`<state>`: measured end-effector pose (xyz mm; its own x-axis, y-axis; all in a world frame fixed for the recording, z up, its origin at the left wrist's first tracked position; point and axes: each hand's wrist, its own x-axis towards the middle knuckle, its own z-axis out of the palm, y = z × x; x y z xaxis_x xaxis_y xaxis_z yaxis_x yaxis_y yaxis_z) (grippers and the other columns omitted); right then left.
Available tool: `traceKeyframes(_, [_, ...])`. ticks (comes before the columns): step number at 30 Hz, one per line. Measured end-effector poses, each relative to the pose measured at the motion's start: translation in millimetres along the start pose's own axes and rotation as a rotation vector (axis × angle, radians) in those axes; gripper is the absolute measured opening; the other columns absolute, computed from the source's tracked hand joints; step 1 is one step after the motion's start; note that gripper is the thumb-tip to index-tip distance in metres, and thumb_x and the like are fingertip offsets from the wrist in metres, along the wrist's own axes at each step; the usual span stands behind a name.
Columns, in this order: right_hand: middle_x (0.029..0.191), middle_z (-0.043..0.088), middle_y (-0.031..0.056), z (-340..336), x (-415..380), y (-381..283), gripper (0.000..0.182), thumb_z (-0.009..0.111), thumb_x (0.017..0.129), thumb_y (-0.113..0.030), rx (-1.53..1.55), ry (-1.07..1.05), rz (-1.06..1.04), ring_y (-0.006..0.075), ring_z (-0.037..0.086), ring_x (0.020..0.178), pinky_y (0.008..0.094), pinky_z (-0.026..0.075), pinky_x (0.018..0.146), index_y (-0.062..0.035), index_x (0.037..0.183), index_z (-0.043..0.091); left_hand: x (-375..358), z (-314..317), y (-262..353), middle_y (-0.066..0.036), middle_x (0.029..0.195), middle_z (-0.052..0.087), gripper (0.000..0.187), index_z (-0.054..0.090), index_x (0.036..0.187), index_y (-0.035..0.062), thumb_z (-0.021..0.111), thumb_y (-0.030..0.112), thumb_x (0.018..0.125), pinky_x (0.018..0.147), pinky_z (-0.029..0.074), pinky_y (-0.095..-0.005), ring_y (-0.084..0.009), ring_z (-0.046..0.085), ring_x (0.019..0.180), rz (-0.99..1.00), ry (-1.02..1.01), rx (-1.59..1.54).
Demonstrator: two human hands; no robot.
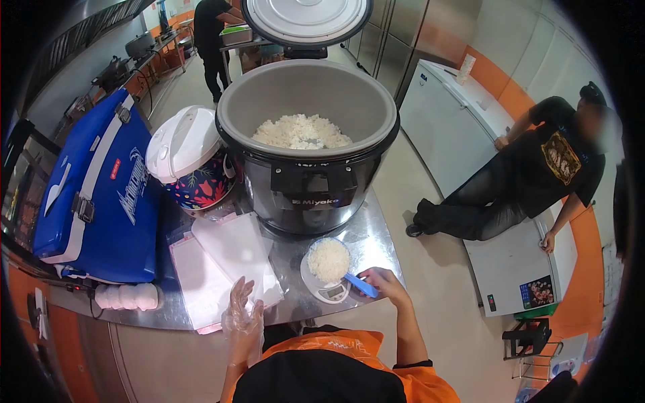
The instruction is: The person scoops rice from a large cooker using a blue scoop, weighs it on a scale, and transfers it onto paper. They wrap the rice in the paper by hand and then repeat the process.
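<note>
So in the head view, the right hand (pixel 381 282) is grasping a blue rice paddle (pixel 361 285), tip right at the edge of the rice portion (pixel 329 260). That portion sits on the white digital kitchen scale (pixel 325 291), just left of that hand, on the steel worktop (pixel 386 254). The big Miyako rice cooker (pixel 302 195) stands open beyond both hands, with rice inside. The left hand (pixel 243 319), in a clear plastic glove, is released, fingers spread beside the stacked sheets (pixel 225 269).
</note>
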<state>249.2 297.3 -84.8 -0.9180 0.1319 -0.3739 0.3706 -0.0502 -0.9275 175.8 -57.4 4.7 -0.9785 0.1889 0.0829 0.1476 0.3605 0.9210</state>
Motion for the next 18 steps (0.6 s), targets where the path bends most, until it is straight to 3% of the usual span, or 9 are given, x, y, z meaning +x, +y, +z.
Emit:
traceKeyframes(2, [0.084, 0.066, 0.011, -3.1, -6.8, 0.0, 0.042, 0.046, 0.098, -0.039, -0.018, 0.107, 0.032, 0.0138, 0.063, 0.069, 0.0263, 0.052, 0.061, 0.0004, 0.104, 0.058, -1.9, -1.1, -6.0, -0.019, 0.124, 0.056, 0.059, 0.035, 0.139, 0.0096, 0.057, 0.001, 0.084, 0.102, 0.04, -0.0415, -0.0295, 0.053, 0.119, -0.022, -0.001, 0.0])
traceKeyframes(5, [0.085, 0.067, 0.0134, -10.0, -7.5, 18.2, 0.04, 0.042, 0.1, -0.035, 0.346, 0.205, -0.022, 0.0146, 0.064, 0.07, 0.0267, 0.052, 0.063, 0.001, 0.106, 0.056, -4.5, -3.9, -10.7, -0.019, 0.126, 0.054, 0.06, 0.033, 0.14, 0.0093, 0.056, -0.001, 0.085, 0.103, 0.04, -0.0409, -0.0281, 0.051, 0.121, -0.04, 0.011, -0.006])
traceKeyframes(12, [0.085, 0.067, 0.012, 0.2, -4.0, 18.9, 0.038, 0.045, 0.099, -0.034, 0.231, 0.299, -0.045, 0.0133, 0.063, 0.069, 0.0243, 0.051, 0.062, 0.0011, 0.104, 0.057, 0.3, -2.3, -10.1, -0.019, 0.127, 0.053, 0.059, 0.033, 0.14, 0.0088, 0.057, 0.001, 0.086, 0.103, 0.04, -0.0404, -0.0274, 0.051, 0.121, -0.016, 0.004, -0.038])
traceKeyframes(18, [0.083, 0.067, 0.0097, -6.1, 7.5, 9.9, 0.042, 0.045, 0.098, -0.04, 0.084, 0.209, 0.053, 0.0134, 0.064, 0.07, 0.0215, 0.05, 0.062, 0.0004, 0.102, 0.059, 2.8, 5.4, -20.8, -0.017, 0.126, 0.053, 0.059, 0.033, 0.14, 0.009, 0.058, 0.004, 0.087, 0.104, 0.037, -0.0421, -0.0273, 0.049, 0.122, -0.035, -0.012, -0.1])
